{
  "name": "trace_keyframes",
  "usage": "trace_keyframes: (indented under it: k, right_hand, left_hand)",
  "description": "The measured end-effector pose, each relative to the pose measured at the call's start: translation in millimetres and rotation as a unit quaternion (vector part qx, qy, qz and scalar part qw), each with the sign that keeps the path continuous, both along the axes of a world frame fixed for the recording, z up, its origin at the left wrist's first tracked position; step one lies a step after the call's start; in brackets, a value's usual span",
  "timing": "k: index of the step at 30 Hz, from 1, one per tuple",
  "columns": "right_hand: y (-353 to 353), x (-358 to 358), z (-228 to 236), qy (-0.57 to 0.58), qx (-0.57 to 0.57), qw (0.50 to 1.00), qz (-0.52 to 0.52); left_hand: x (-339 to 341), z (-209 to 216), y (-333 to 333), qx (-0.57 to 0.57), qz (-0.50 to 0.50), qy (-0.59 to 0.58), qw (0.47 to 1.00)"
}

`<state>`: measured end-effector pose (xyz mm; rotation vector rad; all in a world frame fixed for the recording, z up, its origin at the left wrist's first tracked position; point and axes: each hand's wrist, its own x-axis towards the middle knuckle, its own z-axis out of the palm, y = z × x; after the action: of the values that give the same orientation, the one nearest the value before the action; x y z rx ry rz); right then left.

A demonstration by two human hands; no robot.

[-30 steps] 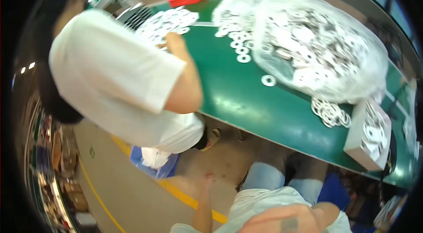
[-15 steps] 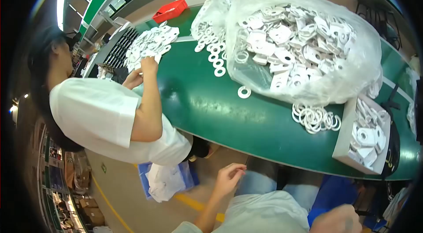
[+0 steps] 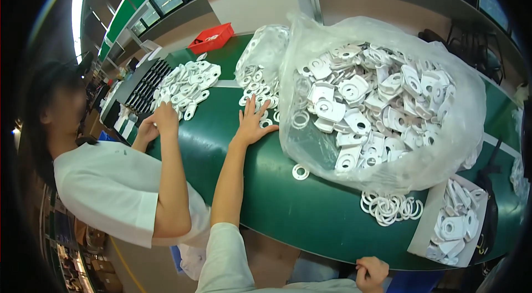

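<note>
Reaching left hand [image 3: 252,121] far across green table [image 3: 233,143], fingers spread flat, gripping nothing; white rings [image 3: 256,85] lie just beyond fingertips, pile running far-near, left hand nearer. Right hand [image 3: 370,272] curled at near table edge, grip unclear. Clear bag of parts [image 3: 382,99] right.

1. Left hand [image 3: 252,121] is stretched far forward on a straight arm, palm down, fingers [image 3: 250,105] spread flat.
2. Right hand [image 3: 371,272] sits low, close to the body, fingers curled.
</note>
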<state>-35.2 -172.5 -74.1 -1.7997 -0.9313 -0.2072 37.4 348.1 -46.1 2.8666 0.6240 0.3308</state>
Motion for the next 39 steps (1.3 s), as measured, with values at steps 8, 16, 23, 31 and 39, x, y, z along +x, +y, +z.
trace_keyframes:
  k: [8,16,23,31,39]
  right_hand:
    - [-4.1,-5.2,13.1,-0.034,-0.108,0.993,-0.015]
    - [1.0,-5.9,8.6,-0.056,-0.044,0.997,-0.015]
    - [9.6,-3.6,4.0,-0.04,0.02,0.999,-0.018]
    - [7.1,-2.2,9.8,-0.015,0.012,1.0,-0.003]
    - [7.6,1.0,13.8,0.015,0.021,1.0,-0.002]
  left_hand:
    - [7.0,-11.2,6.3,0.081,-0.007,-0.175,0.981]
    - [-55.9,-2.2,-65.6,0.074,0.093,-0.16,0.98]
    - [-96.1,2.1,-126.4,0.102,0.08,-0.201,0.971]
    - [-111.6,-8.8,-138.7,0.099,0.063,-0.15,0.982]
    - [-129.3,-3.4,-268.2,0.047,-0.018,-0.108,0.993]
